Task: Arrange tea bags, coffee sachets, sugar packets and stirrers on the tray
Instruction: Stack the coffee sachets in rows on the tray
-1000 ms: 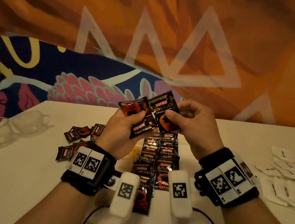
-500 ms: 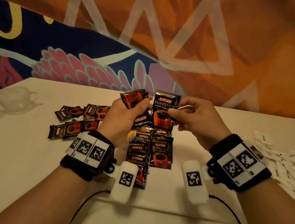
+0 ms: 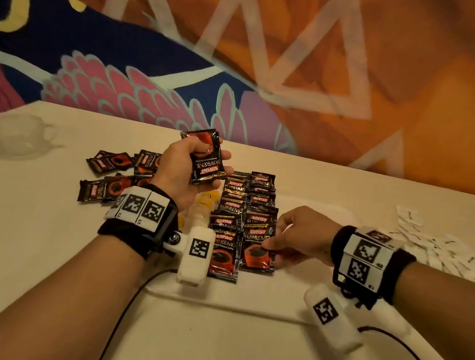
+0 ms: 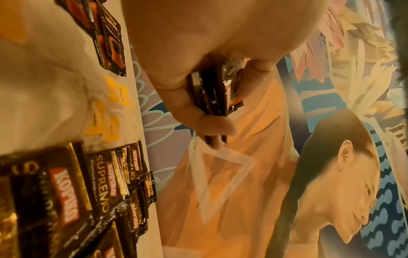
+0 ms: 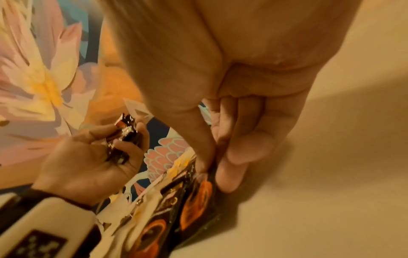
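Meanwhile the right hand [image 3: 301, 234] pinches the lowest dark foil coffee sachet [image 3: 259, 251] lengthwise on the white tray [image 3: 311, 210], while the left hand [image 3: 184, 169] grips spare sachets [image 3: 207, 157] above.

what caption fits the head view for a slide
Left hand holds spare coffee sachets while right hand lays another sachet.

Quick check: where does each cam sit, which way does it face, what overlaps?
Head: above, facing forward and down at the tray; both forearms show.
Left wrist: under the left hand, facing the wall past the held sachets.
Right wrist: behind the right hand, facing its pinch on a tray sachet.
Shared: head and right wrist both show the left hand's grip.
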{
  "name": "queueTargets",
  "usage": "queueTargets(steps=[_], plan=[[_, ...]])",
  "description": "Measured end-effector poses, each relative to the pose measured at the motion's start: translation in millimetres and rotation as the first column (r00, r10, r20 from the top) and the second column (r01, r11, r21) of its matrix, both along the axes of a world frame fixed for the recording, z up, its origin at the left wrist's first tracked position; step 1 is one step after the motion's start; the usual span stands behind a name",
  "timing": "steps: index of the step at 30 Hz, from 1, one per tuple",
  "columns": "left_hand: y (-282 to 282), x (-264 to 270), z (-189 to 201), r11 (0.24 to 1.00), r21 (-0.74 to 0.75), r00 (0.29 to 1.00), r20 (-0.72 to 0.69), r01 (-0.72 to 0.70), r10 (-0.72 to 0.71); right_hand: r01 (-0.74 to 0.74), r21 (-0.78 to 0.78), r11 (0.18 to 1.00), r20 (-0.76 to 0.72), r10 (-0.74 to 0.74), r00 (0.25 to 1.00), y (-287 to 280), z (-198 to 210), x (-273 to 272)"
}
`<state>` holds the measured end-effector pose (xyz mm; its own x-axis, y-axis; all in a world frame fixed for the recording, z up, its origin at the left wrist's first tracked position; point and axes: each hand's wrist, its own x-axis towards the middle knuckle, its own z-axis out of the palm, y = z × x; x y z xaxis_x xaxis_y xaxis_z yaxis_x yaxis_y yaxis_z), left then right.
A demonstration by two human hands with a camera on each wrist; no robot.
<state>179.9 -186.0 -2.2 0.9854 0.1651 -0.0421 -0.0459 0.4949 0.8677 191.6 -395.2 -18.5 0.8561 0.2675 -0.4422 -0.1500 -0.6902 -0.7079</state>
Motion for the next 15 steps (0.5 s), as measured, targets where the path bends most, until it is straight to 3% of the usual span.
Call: queueTargets(steps=[4,9,15], plan=[[1.6,-0.1,1.5,0.999,-0.036,0.999,0.007,0.033,-0.033,0.032,-0.098,0.995,0.070,-0.026,0.997,6.5,0.4,-1.6],[0.6,0.6,0.8,0.999,0.006,0.999,0.001,0.035,-0.035,0.002,-0.285,0.959,0.237,0.068,0.969,6.0,-0.9,-2.6],[-3.8,-1.8,2.2,0.989,0.132,0.998,-0.002,0.063,-0.063,0.004,-0.217,0.976,0.299,0.063,0.952,1.7,15.1,-0.3]])
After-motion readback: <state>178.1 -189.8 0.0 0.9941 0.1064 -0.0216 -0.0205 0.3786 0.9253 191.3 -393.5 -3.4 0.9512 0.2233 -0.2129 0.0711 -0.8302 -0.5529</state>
